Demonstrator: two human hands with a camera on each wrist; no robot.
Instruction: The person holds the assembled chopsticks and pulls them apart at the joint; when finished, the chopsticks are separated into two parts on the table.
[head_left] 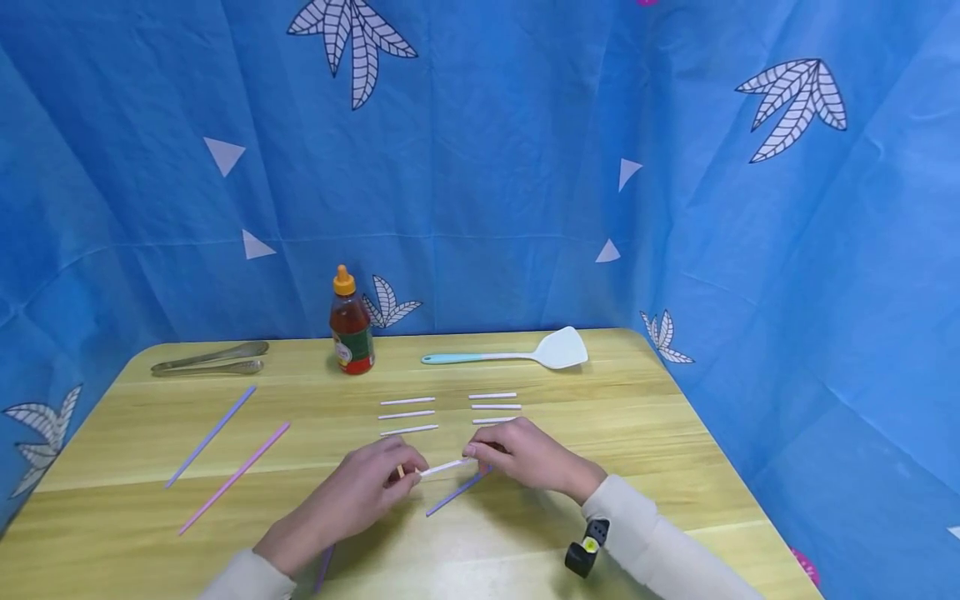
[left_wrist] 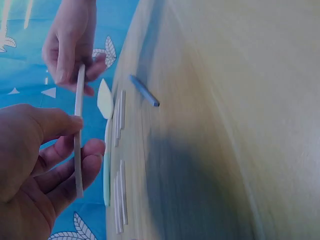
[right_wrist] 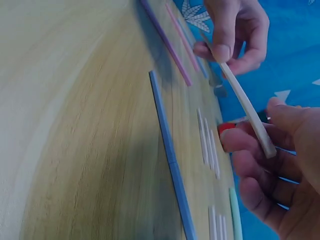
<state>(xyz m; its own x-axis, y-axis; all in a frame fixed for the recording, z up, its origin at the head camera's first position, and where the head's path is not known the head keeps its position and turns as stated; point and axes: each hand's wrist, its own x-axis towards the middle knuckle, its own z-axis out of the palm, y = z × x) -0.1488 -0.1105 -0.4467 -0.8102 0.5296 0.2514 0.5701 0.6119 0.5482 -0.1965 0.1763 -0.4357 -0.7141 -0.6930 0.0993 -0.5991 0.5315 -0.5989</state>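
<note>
A thin white stick [head_left: 444, 467] spans the gap between both hands, just above the table. My left hand [head_left: 372, 486] pinches it near one end, the thumb pressing on it in the left wrist view. Around the other end curl the fingers of my right hand [head_left: 527, 454]; the stick [right_wrist: 246, 102] crosses those fingers in the right wrist view. Below the hands, a blue stick [head_left: 454, 495] lies slanted on the table, partly behind the right hand. A purple stick [head_left: 325, 569] shows beside the left forearm, partly hidden by it.
Ahead lie two stacks of short white sticks, three at left [head_left: 407, 414] and three at right [head_left: 495, 407]. Farther back are metal tongs [head_left: 210, 358], a sauce bottle [head_left: 352, 329] and a spatula [head_left: 561, 350]. A blue-violet stick [head_left: 211, 436] and a pink stick [head_left: 235, 477] lie at left.
</note>
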